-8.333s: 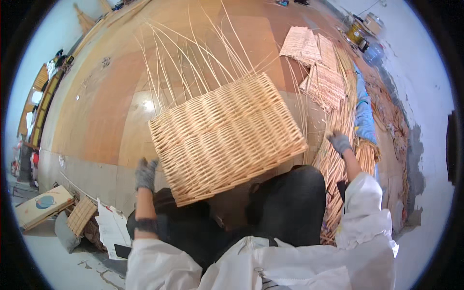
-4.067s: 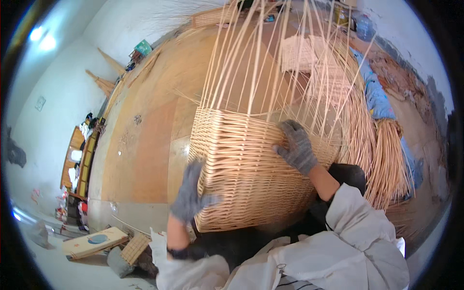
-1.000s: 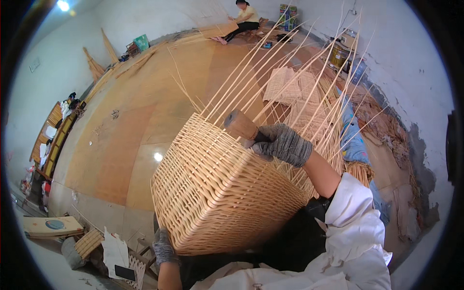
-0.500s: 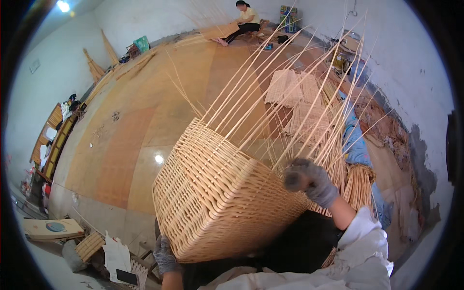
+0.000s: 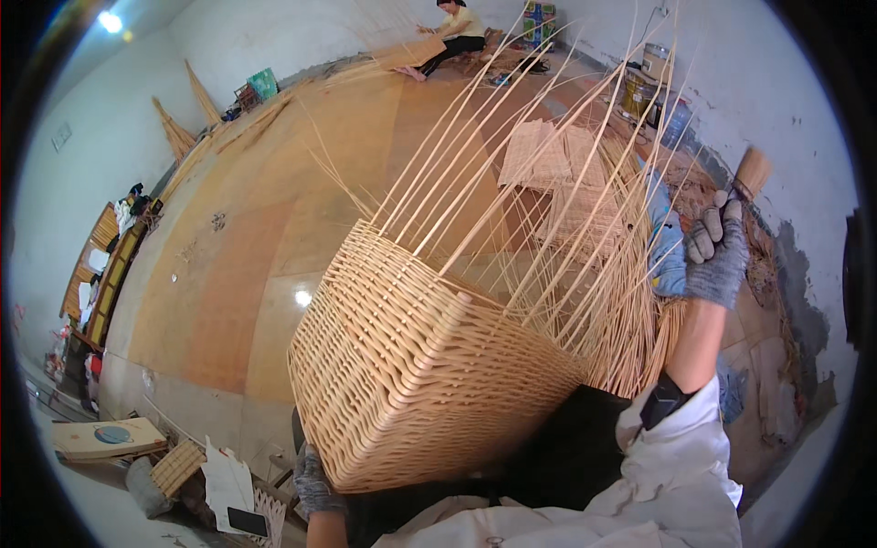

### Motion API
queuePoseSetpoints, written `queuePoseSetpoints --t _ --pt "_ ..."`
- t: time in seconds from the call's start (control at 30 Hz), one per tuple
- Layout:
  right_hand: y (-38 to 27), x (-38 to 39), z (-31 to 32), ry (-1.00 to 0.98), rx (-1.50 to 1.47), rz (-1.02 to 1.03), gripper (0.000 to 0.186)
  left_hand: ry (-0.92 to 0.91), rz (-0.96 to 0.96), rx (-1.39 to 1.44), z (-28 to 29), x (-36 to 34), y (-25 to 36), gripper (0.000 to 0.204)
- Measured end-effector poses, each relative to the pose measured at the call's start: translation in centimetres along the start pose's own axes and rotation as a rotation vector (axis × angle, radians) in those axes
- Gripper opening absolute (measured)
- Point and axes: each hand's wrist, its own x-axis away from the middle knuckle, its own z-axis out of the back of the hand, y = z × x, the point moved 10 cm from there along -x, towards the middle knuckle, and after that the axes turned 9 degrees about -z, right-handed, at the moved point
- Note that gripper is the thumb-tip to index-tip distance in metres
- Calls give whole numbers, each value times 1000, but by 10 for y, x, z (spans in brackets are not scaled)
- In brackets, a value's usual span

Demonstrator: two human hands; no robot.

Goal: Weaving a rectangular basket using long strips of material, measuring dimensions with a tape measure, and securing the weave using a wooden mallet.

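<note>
A tan, box-shaped wicker basket (image 5: 384, 356) sits tilted over our dark-trousered lap, one corner turned toward us, slender pale rods (image 5: 493, 215) rising from its upper edge. Our left hand (image 5: 315, 482), in a grey knit glove, is against the basket's lower corner; its fingers are partly hidden, so we cannot tell how tightly they close. Our right hand (image 5: 718, 251), also gloved in grey, is raised to the right, well apart from the weave, fingers curled around a brown wooden-ended tool (image 5: 753, 172) with a dark section by the grip. Behind the basket's right side we see a loose heap of straw-coloured rods (image 5: 630, 361), with pale woven panels (image 5: 539, 155) farther off and a bundle of blue cloth (image 5: 667, 242) alongside. At lower left, a black phone (image 5: 248, 521) lies on a white paper sheet (image 5: 227, 484). Across the brown floor (image 5: 237, 329), a seated co-worker (image 5: 464, 29) in pale yellow bends over a flat woven panel (image 5: 411, 53).
</note>
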Motion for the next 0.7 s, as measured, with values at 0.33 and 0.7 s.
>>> queuePoseSetpoints --t 0.33,0.7 --pt "108 -13 50 144 -406 -304 13 -47 -111 -54 -5 0 6 33" --pt "107 66 -21 183 517 -575 24 60 269 -65 33 -2 -71 51"
